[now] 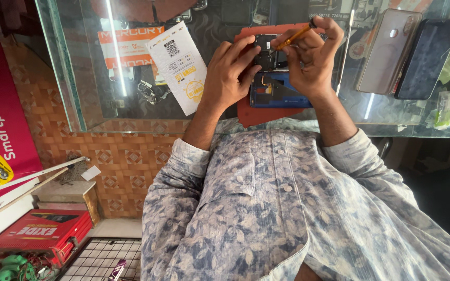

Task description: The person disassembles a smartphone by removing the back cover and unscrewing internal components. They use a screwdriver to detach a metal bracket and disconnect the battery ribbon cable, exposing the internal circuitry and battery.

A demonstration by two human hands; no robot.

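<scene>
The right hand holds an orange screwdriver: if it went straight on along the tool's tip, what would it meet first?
Probably the opened phone on the red mat. The right hand angles the orange screwdriver down-left toward its dark board; depth is unclear.

Opened phone (273, 78) partly under hands.

Both forearms reach forward, left hand (228, 73) splayed flat, right hand (311, 60) fingers pinched.

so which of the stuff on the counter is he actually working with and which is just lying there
In use:
opened phone
red mat
orange screwdriver, in right hand
left hand, steadying the phone

Lying about:
white leaflet
two phones
red box
</scene>
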